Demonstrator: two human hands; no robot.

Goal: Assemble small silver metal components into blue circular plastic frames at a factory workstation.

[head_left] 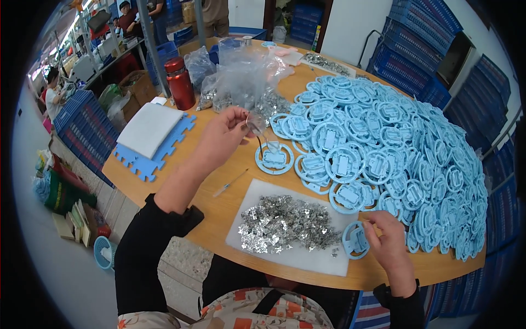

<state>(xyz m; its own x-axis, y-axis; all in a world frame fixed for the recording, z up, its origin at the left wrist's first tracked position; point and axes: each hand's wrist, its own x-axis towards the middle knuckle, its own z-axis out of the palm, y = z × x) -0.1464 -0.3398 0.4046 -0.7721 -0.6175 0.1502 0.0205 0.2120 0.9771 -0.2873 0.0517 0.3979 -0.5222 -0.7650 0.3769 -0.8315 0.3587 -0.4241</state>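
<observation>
Over the middle of the table, my left hand (227,133) is closed in a pinch on a small see-through piece (256,124); its exact kind is unclear. Just below it, a light-blue round plastic part (274,158) lies flat on the wood. My right hand (388,237) is closed, thumb and fingers at the edge of another light-blue round plastic part (356,241), beside the white foam sheet (249,193). Many small silvery metal pieces (287,223) lie heaped on that sheet. A large pile of light-blue plastic parts (383,142) covers the table's right side.
A thin pointed tool (230,183) lies left of the foam sheet. Clear plastic bags (238,79) with metal pieces and a red flask (179,83) stand farther back. White foam (149,130) rests on a blue interlocking mat (174,141). Blue crates (408,49) are stacked beyond.
</observation>
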